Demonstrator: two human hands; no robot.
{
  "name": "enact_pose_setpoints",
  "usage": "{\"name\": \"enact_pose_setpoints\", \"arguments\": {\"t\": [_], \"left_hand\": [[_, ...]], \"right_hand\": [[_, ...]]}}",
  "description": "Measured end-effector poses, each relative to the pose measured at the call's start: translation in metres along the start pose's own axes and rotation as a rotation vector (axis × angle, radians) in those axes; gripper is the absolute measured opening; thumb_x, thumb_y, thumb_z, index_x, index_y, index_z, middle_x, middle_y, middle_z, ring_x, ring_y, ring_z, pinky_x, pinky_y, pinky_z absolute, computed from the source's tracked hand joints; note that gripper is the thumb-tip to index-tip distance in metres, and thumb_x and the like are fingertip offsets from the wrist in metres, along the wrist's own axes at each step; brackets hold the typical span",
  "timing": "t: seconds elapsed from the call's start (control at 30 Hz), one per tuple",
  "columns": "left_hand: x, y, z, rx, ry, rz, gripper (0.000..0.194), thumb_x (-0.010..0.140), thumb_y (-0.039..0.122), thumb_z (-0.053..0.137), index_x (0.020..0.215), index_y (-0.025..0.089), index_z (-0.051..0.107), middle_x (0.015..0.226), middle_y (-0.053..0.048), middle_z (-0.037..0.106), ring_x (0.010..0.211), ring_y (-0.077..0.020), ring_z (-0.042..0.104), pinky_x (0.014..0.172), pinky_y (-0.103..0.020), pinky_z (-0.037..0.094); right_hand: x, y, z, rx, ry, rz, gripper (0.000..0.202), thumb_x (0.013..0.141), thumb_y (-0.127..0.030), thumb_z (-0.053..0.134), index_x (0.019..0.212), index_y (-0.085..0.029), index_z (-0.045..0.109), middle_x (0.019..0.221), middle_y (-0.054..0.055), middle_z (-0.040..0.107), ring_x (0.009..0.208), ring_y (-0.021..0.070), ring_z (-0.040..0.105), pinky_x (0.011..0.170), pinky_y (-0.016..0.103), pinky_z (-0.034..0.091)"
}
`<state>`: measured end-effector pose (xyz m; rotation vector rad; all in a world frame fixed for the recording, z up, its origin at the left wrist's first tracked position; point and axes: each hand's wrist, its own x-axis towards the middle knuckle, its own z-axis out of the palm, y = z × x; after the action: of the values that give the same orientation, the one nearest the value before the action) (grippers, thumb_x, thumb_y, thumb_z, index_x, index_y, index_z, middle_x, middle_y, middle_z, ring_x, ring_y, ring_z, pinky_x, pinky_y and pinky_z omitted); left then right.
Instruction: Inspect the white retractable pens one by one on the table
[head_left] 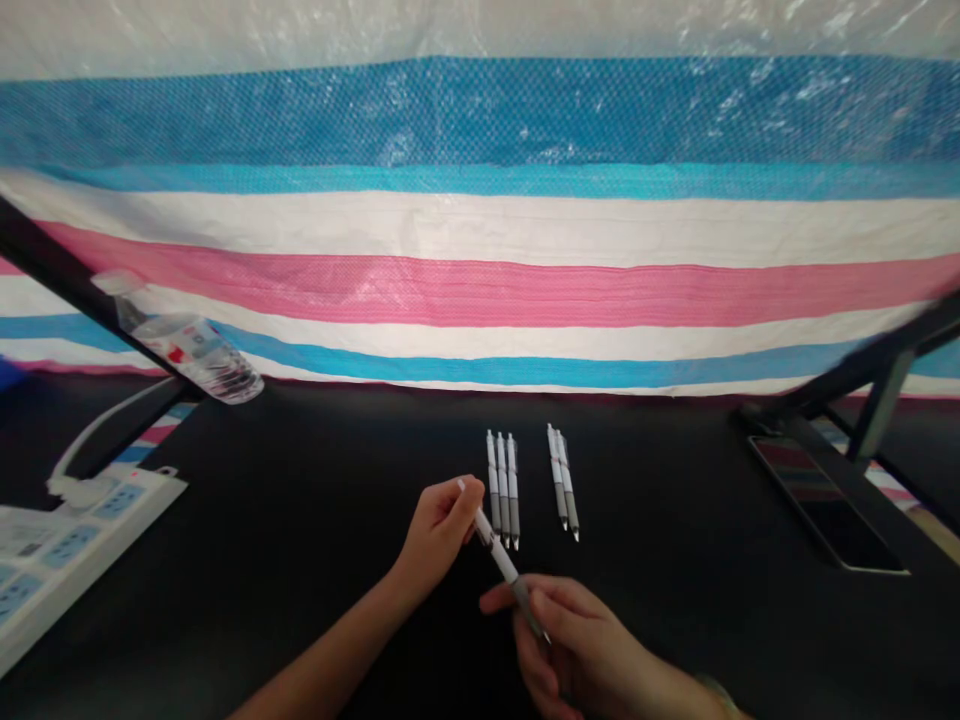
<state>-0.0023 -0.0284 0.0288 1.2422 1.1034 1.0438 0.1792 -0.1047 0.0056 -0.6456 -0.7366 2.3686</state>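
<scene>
A white pen [501,560] with a grey grip slants between my two hands above the black table. My left hand [442,520] pinches its upper end between thumb and fingers. Around the grey grip near the tip, my right hand [566,630] has its thumb and fingers closed, with the point showing past the thumb. Just beyond my hands lie three similar pens [502,490] side by side, tips toward me. To their right is a pair of the same pens [562,480], close together and slightly tilted.
On the left, a white power strip [90,540] with a plugged-in cable sits near a tilted clear plastic bottle [199,355]. A dark phone [825,505] lies at the right beside a black metal frame [862,370]. Striped plastic sheeting [480,290] hangs behind the black table [300,480].
</scene>
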Motion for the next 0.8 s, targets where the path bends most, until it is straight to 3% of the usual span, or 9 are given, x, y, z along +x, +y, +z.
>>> {"name": "enact_pose_setpoints", "arguments": {"t": [0.1,0.2,0.4,0.57,0.7,0.8], "left_hand": [[-0.003,0.0,0.002,0.036,-0.031,0.012,0.065,0.087,0.07,0.052,0.046,0.02,0.046,0.042,0.004,0.039,0.042,-0.0093,0.033,0.045,-0.024,0.026],[-0.005,0.001,0.004,0.072,-0.016,0.037,0.062,0.091,0.062,0.052,0.045,0.02,0.046,0.043,0.004,0.039,0.042,-0.0092,0.032,0.044,-0.024,0.025],[-0.005,-0.002,0.007,0.087,0.068,0.044,0.056,0.09,0.054,0.057,0.046,0.021,0.046,0.045,0.005,0.039,0.043,-0.0093,0.031,0.045,-0.024,0.026],[-0.002,-0.006,0.005,0.06,0.079,-0.014,0.061,0.09,0.066,0.049,0.048,0.022,0.043,0.044,0.005,0.039,0.043,-0.01,0.033,0.045,-0.024,0.027],[0.001,-0.008,0.001,0.059,0.092,0.002,0.063,0.091,0.068,0.047,0.049,0.022,0.042,0.045,0.005,0.038,0.044,-0.0099,0.033,0.047,-0.025,0.028],[0.002,-0.011,0.0,0.042,0.084,0.014,0.062,0.093,0.067,0.046,0.05,0.022,0.043,0.046,0.005,0.039,0.045,-0.0099,0.034,0.048,-0.025,0.029]], "right_hand": [[-0.003,-0.003,0.002,-0.089,-0.01,0.119,0.052,0.084,-0.063,0.069,0.089,-0.011,0.064,0.048,-0.006,0.049,0.034,0.0042,0.038,0.034,0.016,0.022],[-0.004,-0.006,0.002,-0.217,0.117,0.179,0.051,0.081,-0.064,0.069,0.079,-0.014,0.061,0.047,-0.007,0.047,0.033,0.0046,0.039,0.032,0.016,0.016],[-0.002,-0.005,0.001,-0.444,0.247,0.055,0.049,0.081,-0.063,0.068,0.075,-0.016,0.058,0.043,-0.008,0.046,0.03,0.0053,0.039,0.029,0.015,0.022],[0.0,0.0,-0.001,-0.136,0.151,0.087,0.054,0.086,-0.065,0.059,0.092,-0.012,0.061,0.061,0.003,0.063,0.046,0.0154,0.064,0.035,0.017,0.04],[0.0,0.002,-0.005,-0.02,0.111,0.057,0.042,0.088,-0.057,0.062,0.083,-0.016,0.054,0.063,0.0,0.061,0.047,0.0135,0.064,0.037,0.016,0.04],[0.0,0.001,-0.004,0.001,0.075,0.074,0.038,0.084,-0.051,0.069,0.091,-0.018,0.051,0.073,0.0,0.065,0.05,0.013,0.065,0.039,0.016,0.042]]}}
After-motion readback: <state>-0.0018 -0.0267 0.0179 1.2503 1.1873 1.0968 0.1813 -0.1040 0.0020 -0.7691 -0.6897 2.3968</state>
